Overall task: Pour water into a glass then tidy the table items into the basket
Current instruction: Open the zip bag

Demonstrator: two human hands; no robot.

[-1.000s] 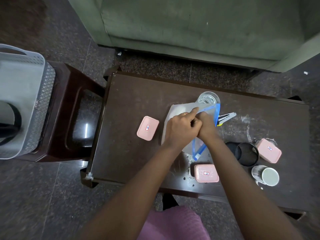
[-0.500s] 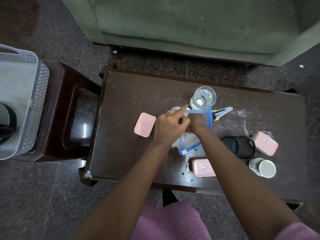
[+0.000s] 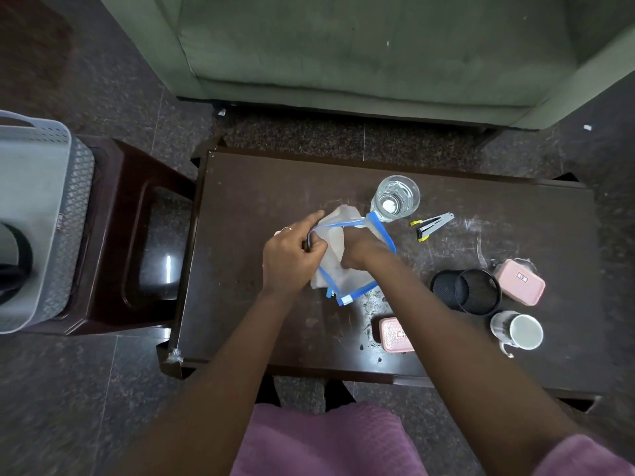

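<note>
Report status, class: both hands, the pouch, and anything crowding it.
Left hand gripping pouch opening; right hand pushed inside it. Water glass touching pouch's far corner. Basket off left on stool.

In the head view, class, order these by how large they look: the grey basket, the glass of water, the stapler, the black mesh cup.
1. grey basket, though cut off by the frame edge
2. black mesh cup
3. glass of water, close to the cup, so unsure
4. stapler

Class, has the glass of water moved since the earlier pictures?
No. The glass stays just left of the stapler, near the table's far edge.
</note>
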